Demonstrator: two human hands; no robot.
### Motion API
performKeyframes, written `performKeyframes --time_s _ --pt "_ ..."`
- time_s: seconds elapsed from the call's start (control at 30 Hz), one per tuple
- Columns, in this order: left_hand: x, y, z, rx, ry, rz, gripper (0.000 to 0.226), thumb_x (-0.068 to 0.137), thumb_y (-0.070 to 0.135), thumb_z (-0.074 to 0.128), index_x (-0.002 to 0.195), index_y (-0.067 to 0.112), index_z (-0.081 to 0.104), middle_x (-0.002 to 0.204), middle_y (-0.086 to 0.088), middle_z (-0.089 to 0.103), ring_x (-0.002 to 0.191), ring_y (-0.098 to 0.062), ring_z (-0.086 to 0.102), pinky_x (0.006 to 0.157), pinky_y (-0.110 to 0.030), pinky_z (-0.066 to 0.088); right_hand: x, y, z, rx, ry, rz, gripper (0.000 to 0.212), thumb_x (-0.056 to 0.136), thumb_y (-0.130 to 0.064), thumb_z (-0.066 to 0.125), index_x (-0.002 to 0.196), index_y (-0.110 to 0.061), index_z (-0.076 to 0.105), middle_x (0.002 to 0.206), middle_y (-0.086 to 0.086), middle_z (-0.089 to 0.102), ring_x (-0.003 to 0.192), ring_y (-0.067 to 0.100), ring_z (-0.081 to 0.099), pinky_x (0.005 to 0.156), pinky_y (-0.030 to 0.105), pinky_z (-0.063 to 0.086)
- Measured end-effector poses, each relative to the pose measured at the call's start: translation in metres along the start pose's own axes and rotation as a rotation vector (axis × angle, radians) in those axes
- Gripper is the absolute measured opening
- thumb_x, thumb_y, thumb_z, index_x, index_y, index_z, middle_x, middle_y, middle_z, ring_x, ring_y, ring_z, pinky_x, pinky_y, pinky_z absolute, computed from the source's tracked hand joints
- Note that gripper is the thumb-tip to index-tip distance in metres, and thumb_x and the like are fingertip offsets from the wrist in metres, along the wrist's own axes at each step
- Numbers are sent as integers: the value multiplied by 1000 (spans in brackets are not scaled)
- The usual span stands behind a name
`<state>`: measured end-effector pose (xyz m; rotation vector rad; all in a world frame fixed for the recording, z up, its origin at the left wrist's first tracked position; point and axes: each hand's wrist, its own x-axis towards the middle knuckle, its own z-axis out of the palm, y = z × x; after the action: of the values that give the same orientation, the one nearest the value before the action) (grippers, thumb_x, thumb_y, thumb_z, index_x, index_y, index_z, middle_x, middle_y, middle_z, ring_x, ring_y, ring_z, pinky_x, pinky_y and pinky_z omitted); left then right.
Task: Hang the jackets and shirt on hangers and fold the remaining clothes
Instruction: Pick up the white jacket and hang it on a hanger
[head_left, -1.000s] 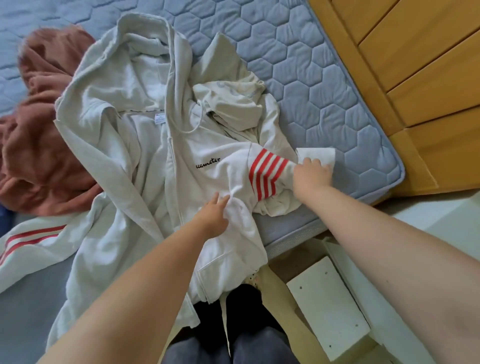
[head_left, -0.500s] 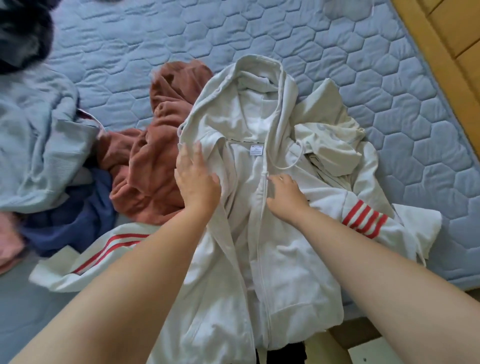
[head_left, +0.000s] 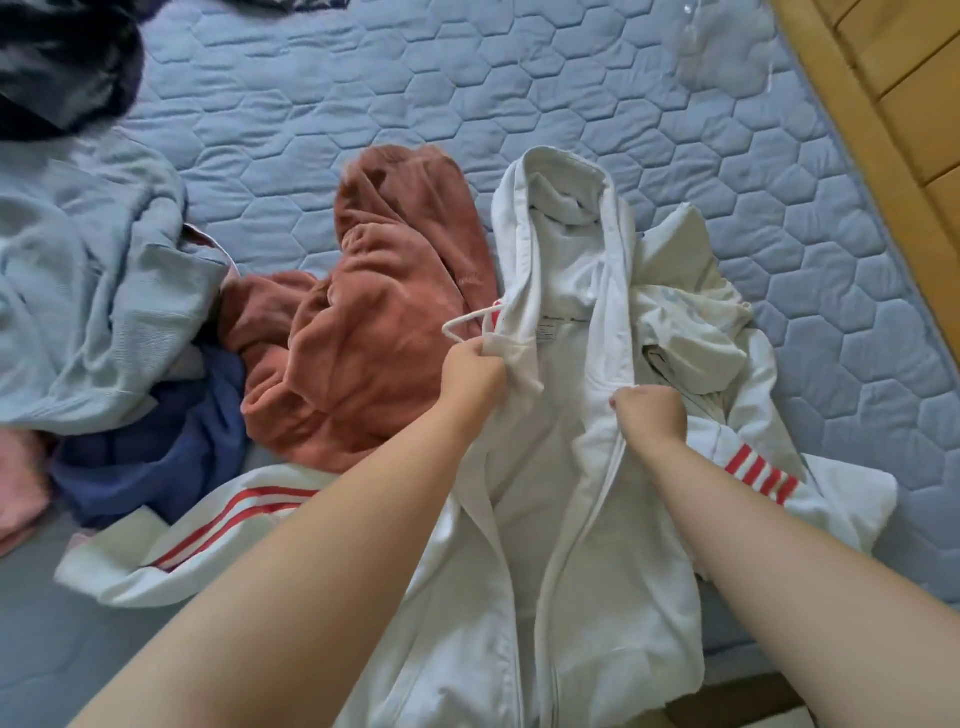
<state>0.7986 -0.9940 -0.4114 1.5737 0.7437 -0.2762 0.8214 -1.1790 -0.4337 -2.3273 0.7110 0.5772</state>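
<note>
I have the white jacket (head_left: 613, 571) lying open, front up, on the bed (head_left: 363, 104), with its lower part running toward the near edge. My left hand (head_left: 475, 371) grips the left front edge just below the hood and my right hand (head_left: 649, 415) grips the right edge by the zip. The fingers (head_left: 470, 358) on both are curled tight into the cloth. My first worry is the drawstring (head_left: 467, 319), which loops out right at my left hand: if it is caught in that grip, a lift could drag it through the hood. The cream garment (head_left: 691, 322) looks to be tucked partly under the jacket's right side, so it may ride up with the jacket and spill. The rust garment (head_left: 374, 353) touches the left shoulder and could be tugged along too. The striped left sleeve (head_left: 208, 535) is splayed far out and could sweep the pile beside it. I see no hanger here, so fetching one would mean letting go with one hand, and the jacket could slump or slide off the bed.
</note>
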Motion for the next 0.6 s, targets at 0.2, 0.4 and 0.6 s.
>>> performKeyframes --time_s 0.2,0.4,0.6 --pt "-33 36 -20 -421 -95 -218 30 82 -8 42 101 4 63 72 -6 57 62 -19 53 54 -23 46 -34 -14 -49 -352 -182 -37 7 78 -11 59 77 -5 57 69 6 50 63 23 47 48 27 27" --pt "-98 85 -40 -290 -335 -287 18 70 19 50 83 8 57 62 -5 51 53 -19 51 54 -25 40 -95 -41 -97 -739 -211 -242 28 89 -19 49 113 -7 57 119 12 58 108 31 57 80 31 46" --pt "-165 131 -47 -370 -510 -207 26 79 16 45 94 3 62 70 -8 61 60 -19 59 62 -27 44 -159 -62 -122 -87 -266 -634 46 82 -7 64 125 -19 57 122 -3 55 116 17 51 99 30 40"
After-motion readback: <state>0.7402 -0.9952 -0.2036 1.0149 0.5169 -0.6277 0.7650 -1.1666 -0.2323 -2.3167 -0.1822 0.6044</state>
